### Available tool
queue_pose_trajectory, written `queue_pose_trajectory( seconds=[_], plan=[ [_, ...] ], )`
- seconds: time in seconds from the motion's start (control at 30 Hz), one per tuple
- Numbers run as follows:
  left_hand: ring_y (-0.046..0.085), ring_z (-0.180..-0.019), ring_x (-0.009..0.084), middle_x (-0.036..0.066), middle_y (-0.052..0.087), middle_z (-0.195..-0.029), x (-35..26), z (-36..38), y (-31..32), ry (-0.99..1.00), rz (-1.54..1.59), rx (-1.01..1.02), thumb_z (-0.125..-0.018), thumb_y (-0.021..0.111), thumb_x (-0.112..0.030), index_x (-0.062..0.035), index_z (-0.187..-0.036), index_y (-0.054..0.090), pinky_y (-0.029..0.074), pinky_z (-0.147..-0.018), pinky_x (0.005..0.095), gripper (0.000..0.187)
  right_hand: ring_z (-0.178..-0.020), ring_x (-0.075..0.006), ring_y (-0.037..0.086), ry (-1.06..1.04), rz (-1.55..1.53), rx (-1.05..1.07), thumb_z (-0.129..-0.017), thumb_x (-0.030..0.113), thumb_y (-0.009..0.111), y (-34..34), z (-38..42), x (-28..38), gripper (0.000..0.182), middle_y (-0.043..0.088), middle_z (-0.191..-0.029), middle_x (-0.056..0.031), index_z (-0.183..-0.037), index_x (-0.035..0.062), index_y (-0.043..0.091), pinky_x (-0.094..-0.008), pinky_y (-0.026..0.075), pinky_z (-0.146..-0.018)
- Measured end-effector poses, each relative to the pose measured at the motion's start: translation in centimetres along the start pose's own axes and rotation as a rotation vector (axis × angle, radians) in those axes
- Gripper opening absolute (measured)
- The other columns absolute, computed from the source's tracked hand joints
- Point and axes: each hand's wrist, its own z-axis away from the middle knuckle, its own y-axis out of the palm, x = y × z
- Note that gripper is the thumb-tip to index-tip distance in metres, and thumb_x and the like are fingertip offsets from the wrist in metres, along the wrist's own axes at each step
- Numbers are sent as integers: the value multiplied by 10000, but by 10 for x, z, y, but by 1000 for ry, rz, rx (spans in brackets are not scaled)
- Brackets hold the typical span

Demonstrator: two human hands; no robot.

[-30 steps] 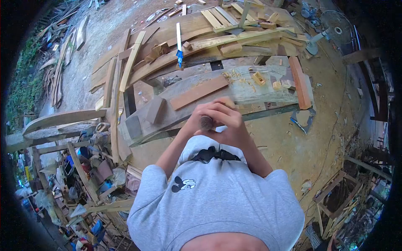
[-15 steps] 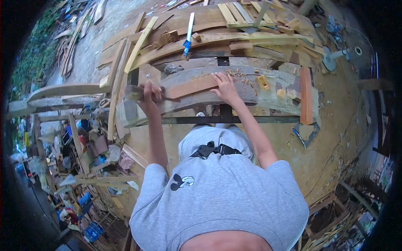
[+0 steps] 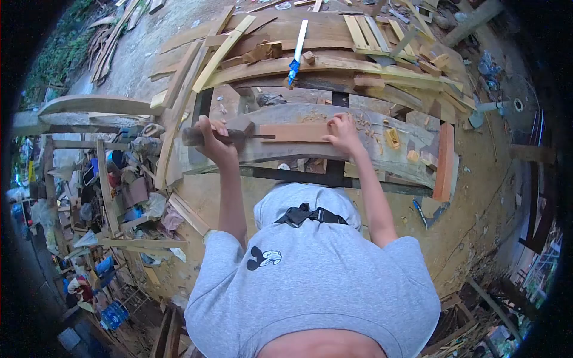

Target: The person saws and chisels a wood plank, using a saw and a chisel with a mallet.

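In my left hand [image 3: 216, 140] is a chisel [image 3: 243, 136] with a thick dark handle, my fingers wrapped round it. Its narrow blade points right and overlaps the left end of a short reddish-brown board [image 3: 295, 133]. That board lies flat along a wide, weathered grey plank [image 3: 277, 152] in front of me. My right hand [image 3: 344, 134] grips the board's right end with curled fingers. Wood shavings [image 3: 319, 114] are scattered just beyond this hand, and a small yellow block [image 3: 392, 138] sits to its right.
A reddish wooden bar [image 3: 443, 161] lies across the plank's right end. Beyond it are long boards [image 3: 286, 67], wood offcuts [image 3: 262, 52] and a white strip with blue wrapping [image 3: 293, 70]. Mixed clutter [image 3: 134, 194] piles up at the left.
The view has shifted, so the bench appears further right. The board now looks level instead of slanted. My right hand's fingers have curled, and the chisel shows more sharply against the board's left end.
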Motion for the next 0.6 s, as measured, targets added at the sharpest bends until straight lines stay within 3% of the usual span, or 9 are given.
queue_pose_trajectory(
  seconds=[0.03, 0.07, 0.1, 0.17, 0.2, 0.27, 0.43, 0.53, 0.6],
  plan=[
    [342, -428, 88, -8, 347, -487, -1, -2, -3, -20, 7, 28, -845, 497, -229, -112, -611, 370, 365, -581, 263, 290, -1013, -298, 405, 34, -34, -4, -638, 257, 694, 0, -7, 2, 401, 449, -1025, -125, -959, 67, 548, -377, 338, -885],
    [319, -428, 91, -11, 337, -481, 0, -4, -5, -40, 14, 57, -845, 494, -260, -125, -618, 369, 363, -648, 282, 293, -948, -263, 478, 23, -28, -74, -701, 327, 651, 2, -18, 5, 362, 515, -975, -119, -910, 41, 576, -350, 388, -832],
    [319, -428, 91, -11, 337, -481, 1, -6, -7, -40, 16, 47, -845, 494, -260, -125, -618, 369, 363, -648, 282, 293, -948, -263, 478, 17, -24, -66, -701, 327, 651, 6, -36, 5, 362, 515, -975, -119, -910, 41, 576, -350, 388, -832],
    [317, -415, 98, -15, 327, -465, 7, -9, -9, -92, 114, 140, -851, 465, -254, -118, -601, 368, 364, -653, 283, 301, -840, -219, 551, 394, -600, -45, -728, 355, 630, 22, -78, 4, 388, 584, -885, -122, -899, 10, 580, -318, 432, -752],
    [364, -397, 84, -1, 374, -468, 14, -10, -9, -88, 223, 157, -803, 488, -91, -103, -589, 370, 384, -554, 262, 245, -840, -219, 551, 387, -597, -40, -728, 355, 630, 28, -97, 5, 388, 584, -885, -122, -899, 10, 580, -318, 432, -752],
    [345, -377, 83, -5, 370, -455, 22, -9, -5, -161, 250, 181, -806, 483, -94, -100, -597, 366, 381, -538, 252, 240, -758, -182, 579, 422, -500, -130, -760, 377, 594, 41, -135, 10, 423, 613, -812, -126, -892, -24, 577, -290, 451, -684],
    [329, -362, 71, -12, 366, -442, 46, -24, 0, -85, 229, 360, -805, 491, -68, -91, -603, 364, 352, -457, 221, 239, -799, -184, 576, 515, -347, -120, -760, 413, 578, 77, -208, -3, 467, 604, -854, -128, -895, -33, 568, -295, 450, -696],
    [322, -363, 59, -16, 367, -443, 49, -35, -3, -132, 162, 366, -809, 489, -49, -86, -609, 368, 314, -406, 203, 236, -823, -219, 573, 731, -794, 77, -760, 440, 570, 82, -235, -7, 466, 580, -855, -110, -903, -3, 550, -337, 459, -696],
    [320, -365, 53, -18, 371, -446, 51, -41, -4, -187, 103, 352, -811, 486, -42, -84, -614, 370, 295, -386, 198, 233, -793, -212, 579, 770, -843, 76, -761, 441, 568, 84, -242, -5, 467, 581, -829, -105, -901, -4, 548, -340, 465, -680]
  ],
)
